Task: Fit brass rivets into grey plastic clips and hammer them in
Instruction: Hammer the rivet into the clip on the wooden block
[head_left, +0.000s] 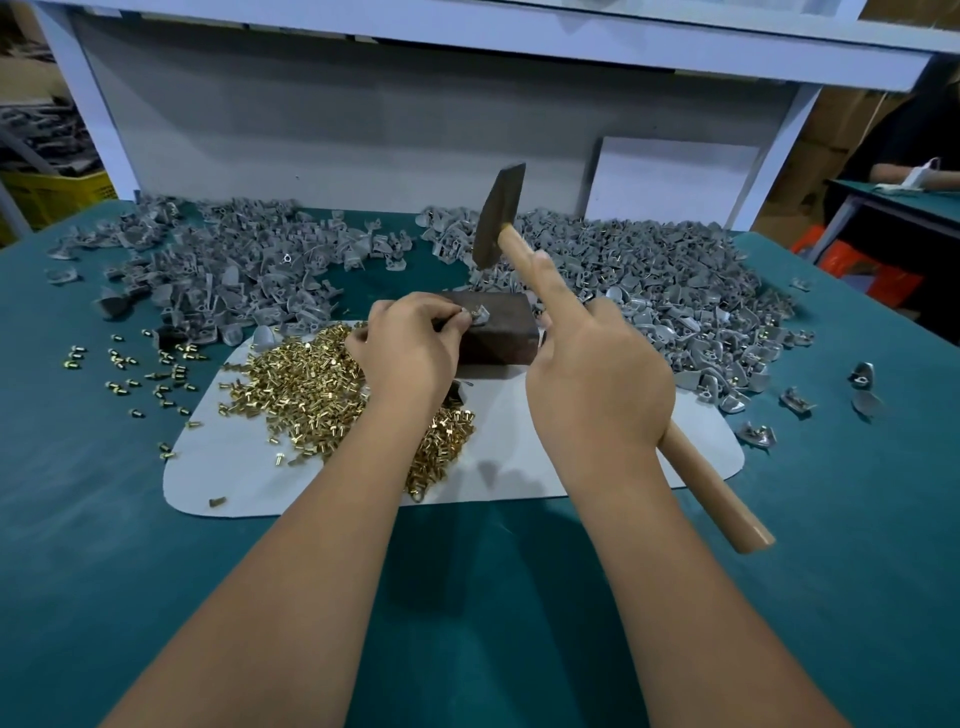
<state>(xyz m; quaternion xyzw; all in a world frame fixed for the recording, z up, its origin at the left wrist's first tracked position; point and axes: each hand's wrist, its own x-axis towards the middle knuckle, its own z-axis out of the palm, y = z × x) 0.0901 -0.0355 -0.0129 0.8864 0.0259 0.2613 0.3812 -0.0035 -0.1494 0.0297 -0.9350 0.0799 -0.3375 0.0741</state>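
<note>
Lying leftmost on the green surface (78, 519) are loose brass rivets (306, 384) on a white mat (519, 457). The left hand (402, 345) pinches a grey clip (480, 316) on the dark block (498, 340). The right hand (597, 379) grips the raised hammer (501, 218), index finger along its handle.

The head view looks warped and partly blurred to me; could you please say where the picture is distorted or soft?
In the head view, wide-angle distortion bows the white shelf frame and stretches the forearms; the raised hammer and right hand look slightly motion-softened; the left hand throws a soft shadow on the white mat.
</note>
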